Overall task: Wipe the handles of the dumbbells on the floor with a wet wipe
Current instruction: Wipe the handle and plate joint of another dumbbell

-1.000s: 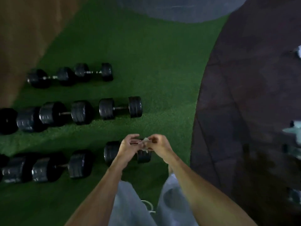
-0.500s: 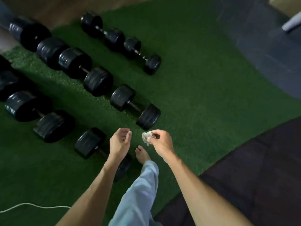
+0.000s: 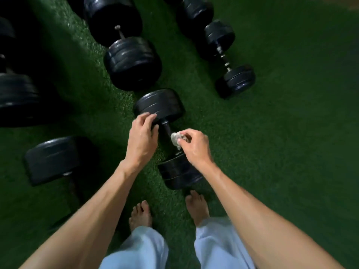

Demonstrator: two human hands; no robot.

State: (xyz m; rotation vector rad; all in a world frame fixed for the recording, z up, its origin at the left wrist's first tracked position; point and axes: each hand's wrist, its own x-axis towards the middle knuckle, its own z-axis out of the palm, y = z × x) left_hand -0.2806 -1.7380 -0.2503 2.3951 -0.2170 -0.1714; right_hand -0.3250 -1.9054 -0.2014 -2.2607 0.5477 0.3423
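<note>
A black dumbbell (image 3: 161, 107) lies on the green turf just ahead of my bare feet, its handle (image 3: 167, 129) running towards me. My left hand (image 3: 142, 138) rests on the far weight head, fingers curled over its edge. My right hand (image 3: 194, 145) pinches a crumpled whitish wet wipe (image 3: 175, 139) right beside the handle, at its near end. The near weight head (image 3: 179, 173) sits partly under my right wrist.
Several more black dumbbells lie around: a big one (image 3: 134, 61) straight ahead, a smaller one (image 3: 233, 78) to the right, one (image 3: 52, 160) to the left, and larger ones (image 3: 17, 98) at far left. Open turf (image 3: 291, 133) spreads to the right.
I have bent down and the view closed in on the dumbbells. My left hand came onto the weight head, and my right hand brought the wipe down beside the handle.
</note>
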